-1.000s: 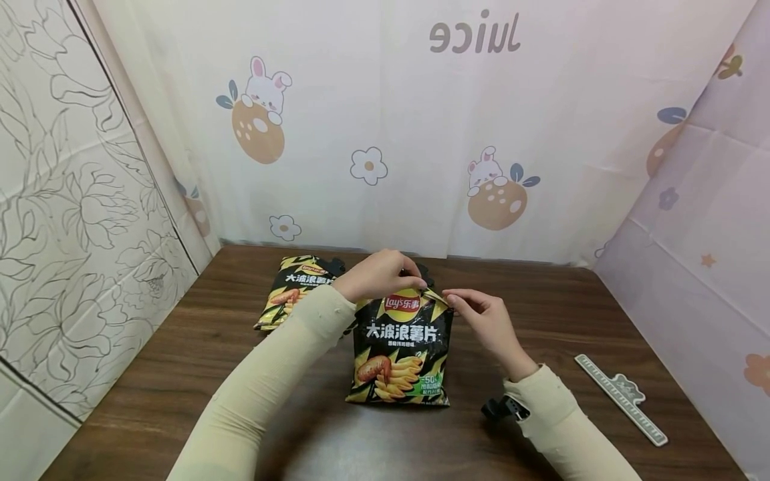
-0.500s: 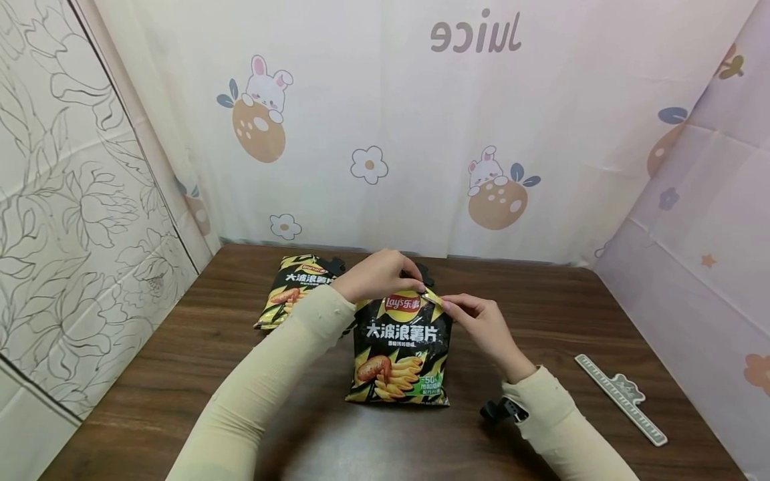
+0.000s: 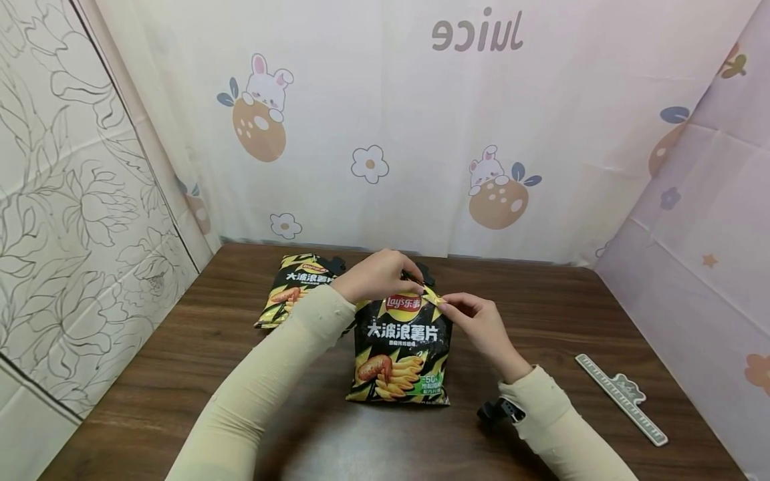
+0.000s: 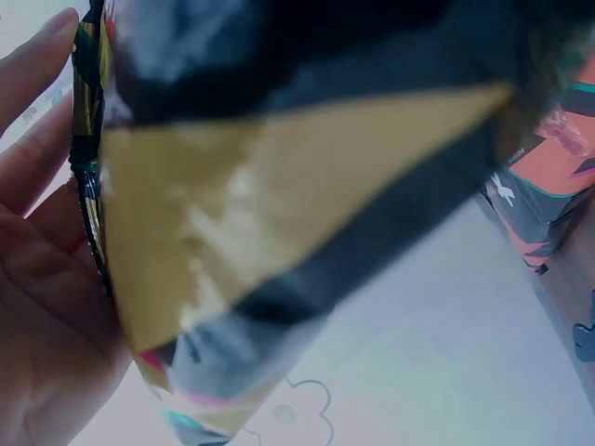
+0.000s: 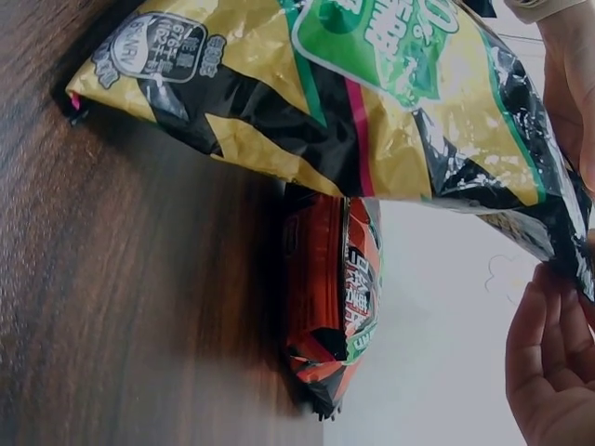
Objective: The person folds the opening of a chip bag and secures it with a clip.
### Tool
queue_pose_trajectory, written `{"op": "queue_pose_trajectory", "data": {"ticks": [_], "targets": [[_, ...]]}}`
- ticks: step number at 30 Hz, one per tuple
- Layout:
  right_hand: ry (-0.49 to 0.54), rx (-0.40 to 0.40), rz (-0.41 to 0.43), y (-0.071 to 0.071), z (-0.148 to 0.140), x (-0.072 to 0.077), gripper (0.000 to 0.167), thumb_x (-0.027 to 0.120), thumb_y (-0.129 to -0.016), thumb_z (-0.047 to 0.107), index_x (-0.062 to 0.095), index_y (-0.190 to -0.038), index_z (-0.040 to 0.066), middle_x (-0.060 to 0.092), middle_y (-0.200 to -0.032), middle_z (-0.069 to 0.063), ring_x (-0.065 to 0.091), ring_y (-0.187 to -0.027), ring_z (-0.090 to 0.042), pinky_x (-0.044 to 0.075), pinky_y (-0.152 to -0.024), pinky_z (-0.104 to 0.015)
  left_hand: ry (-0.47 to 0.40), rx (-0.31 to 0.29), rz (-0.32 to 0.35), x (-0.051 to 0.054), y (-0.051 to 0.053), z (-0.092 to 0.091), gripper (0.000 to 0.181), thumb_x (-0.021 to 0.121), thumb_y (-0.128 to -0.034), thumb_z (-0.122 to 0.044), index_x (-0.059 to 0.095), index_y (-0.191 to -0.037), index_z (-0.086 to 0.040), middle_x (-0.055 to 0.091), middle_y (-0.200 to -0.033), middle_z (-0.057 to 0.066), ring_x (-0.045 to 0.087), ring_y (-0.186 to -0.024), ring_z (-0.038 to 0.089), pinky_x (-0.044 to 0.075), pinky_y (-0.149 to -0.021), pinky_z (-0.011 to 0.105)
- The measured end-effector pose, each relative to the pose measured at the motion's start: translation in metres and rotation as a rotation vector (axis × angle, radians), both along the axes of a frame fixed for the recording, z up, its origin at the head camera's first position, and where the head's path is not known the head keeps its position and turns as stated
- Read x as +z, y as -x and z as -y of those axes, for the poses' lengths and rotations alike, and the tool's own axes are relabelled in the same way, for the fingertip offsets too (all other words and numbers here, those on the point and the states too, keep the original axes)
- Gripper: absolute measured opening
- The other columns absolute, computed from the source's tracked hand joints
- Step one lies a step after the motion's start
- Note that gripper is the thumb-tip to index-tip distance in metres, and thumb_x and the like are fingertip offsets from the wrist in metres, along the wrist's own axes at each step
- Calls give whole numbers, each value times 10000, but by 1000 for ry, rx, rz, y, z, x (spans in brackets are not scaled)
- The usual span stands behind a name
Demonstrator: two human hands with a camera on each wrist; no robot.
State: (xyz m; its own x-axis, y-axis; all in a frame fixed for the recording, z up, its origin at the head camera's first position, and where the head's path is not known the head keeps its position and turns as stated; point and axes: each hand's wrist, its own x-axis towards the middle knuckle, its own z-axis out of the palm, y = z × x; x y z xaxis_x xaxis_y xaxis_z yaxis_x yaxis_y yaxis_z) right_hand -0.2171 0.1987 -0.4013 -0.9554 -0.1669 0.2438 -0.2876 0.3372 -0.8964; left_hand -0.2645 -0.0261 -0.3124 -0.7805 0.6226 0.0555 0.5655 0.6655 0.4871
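A black and yellow Lay's chip bag (image 3: pixel 397 347) stands upright on the table in the head view, its front facing me. My left hand (image 3: pixel 381 274) reaches over the bag's top, and its thumb and fingers pinch the top edge near the middle. My right hand (image 3: pixel 481 327) pinches the same edge at the right corner. Between the two hands runs a yellow strip of the edge, apparently folded over. In the right wrist view the bag's lower part (image 5: pixel 251 102) touches the table. Some fingertips are hidden behind the bag.
A second black and yellow chip bag (image 3: pixel 295 287) lies at the back left, with a black clip (image 3: pixel 333 266) at its top. Behind the held bag stands a red bag (image 5: pixel 321 279). A pale ruler-like clip (image 3: pixel 622 399) lies at the right. Curtains border the table (image 3: pixel 529 287).
My right fingertips have shifted slightly left and down along the bag's top corner. More of the yellow top strip shows. My left hand has hardly moved.
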Motion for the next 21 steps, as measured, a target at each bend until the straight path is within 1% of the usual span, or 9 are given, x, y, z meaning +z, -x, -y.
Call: {"op": "queue_pose_trajectory", "data": {"ticks": [8, 14, 21], "targets": [[-1, -20, -6, 0, 1, -2, 287, 674, -940, 280, 721, -1076, 32, 697, -1026, -142, 610, -825, -82, 535, -732, -291, 21, 1, -15, -1, 0, 1, 290, 717, -903, -309, 739, -1137, -139, 716, -1135, 10, 625, -874, 93, 527, -695, 203], [8, -22, -14, 0, 3, -2, 278, 677, -938, 268, 721, -1069, 27, 698, -1021, -132, 612, -818, -76, 526, -713, -240, 26, 15, -9, -2, -1, 3, 315, 734, -886, -328, 723, -1142, -145, 708, -1120, 0, 619, -835, 106, 532, -710, 224], [8, -25, -18, -1, 3, 0, 275, 672, -942, 263, 721, -1071, 26, 698, -1026, -137, 613, -823, -81, 522, -714, -226, 17, 19, -34, -2, 0, 5, 281, 720, -897, -336, 726, -1121, -167, 706, -1119, -16, 616, -851, 92, 523, -718, 232]]}}
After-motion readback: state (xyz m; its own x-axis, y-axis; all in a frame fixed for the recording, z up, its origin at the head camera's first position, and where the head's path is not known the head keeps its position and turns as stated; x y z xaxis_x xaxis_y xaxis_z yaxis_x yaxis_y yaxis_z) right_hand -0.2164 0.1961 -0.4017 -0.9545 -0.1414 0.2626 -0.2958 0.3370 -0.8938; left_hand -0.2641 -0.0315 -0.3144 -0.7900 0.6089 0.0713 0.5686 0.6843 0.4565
